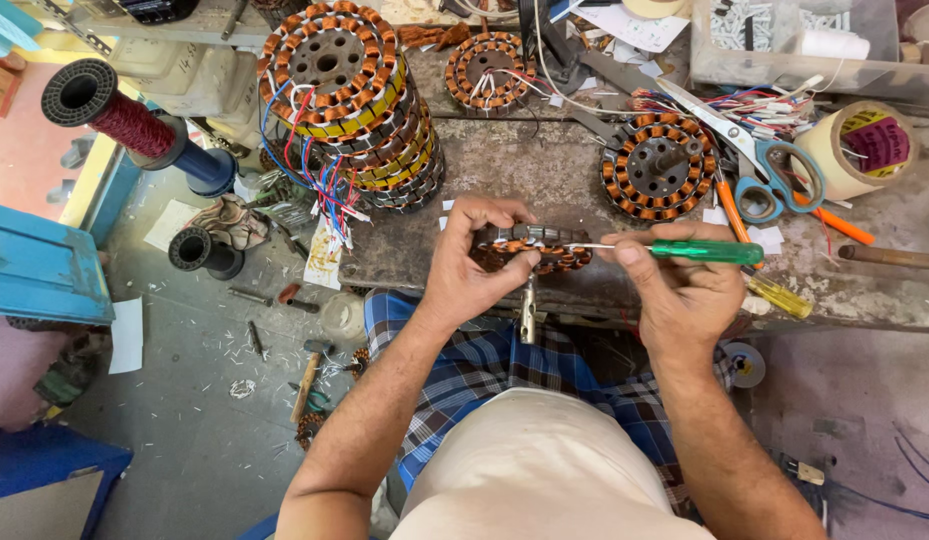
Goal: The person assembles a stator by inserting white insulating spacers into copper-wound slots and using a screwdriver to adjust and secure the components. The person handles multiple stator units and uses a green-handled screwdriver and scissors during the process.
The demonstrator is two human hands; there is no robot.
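Left hand (471, 262) grips a copper-wound stator (532, 248) at the workbench (544, 170) edge — fingers curled over its rim. Right hand (684, 285) pinches a green-handled screwdriver (684, 250), tip at the windings — a yellow tape roll (864, 148) with a magenta label lies far right.

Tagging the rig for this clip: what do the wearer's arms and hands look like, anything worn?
Two bare hands, left hand and right hand, with bare forearms. No gloves, sleeves, watch or rings visible; no markings show. Below them are a cream shirt and a blue checked cloth over the lap.
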